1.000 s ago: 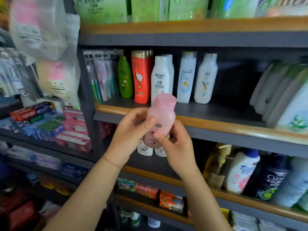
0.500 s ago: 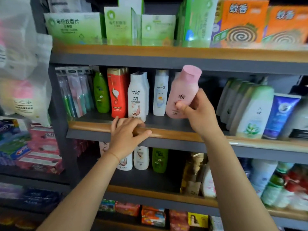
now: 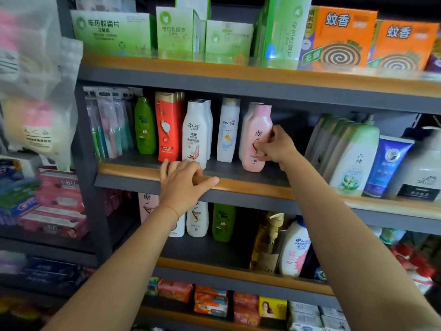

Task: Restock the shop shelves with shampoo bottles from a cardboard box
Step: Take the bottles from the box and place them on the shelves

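A pink shampoo bottle [image 3: 256, 134] stands upright on the middle shelf [image 3: 238, 185], in front of a white bottle and to the right of a Pantene bottle [image 3: 228, 130]. My right hand [image 3: 274, 146] grips the pink bottle's lower right side with curled fingers. My left hand [image 3: 183, 182] rests on the shelf's wooden front edge with its fingers spread, just below a white Rejoice bottle [image 3: 195, 134]. The cardboard box is out of view.
Red [image 3: 168, 125] and green [image 3: 144, 125] bottles and toothbrush packs [image 3: 107, 125] fill the shelf's left. A dark gap lies right of the pink bottle, then slanted white-green bottles [image 3: 350, 156]. Boxes sit above, more bottles [image 3: 222, 223] below.
The pink bottle went from tilted in the air to standing upright on the middle shelf, with my right hand still gripping it. My left hand stayed on the shelf edge.
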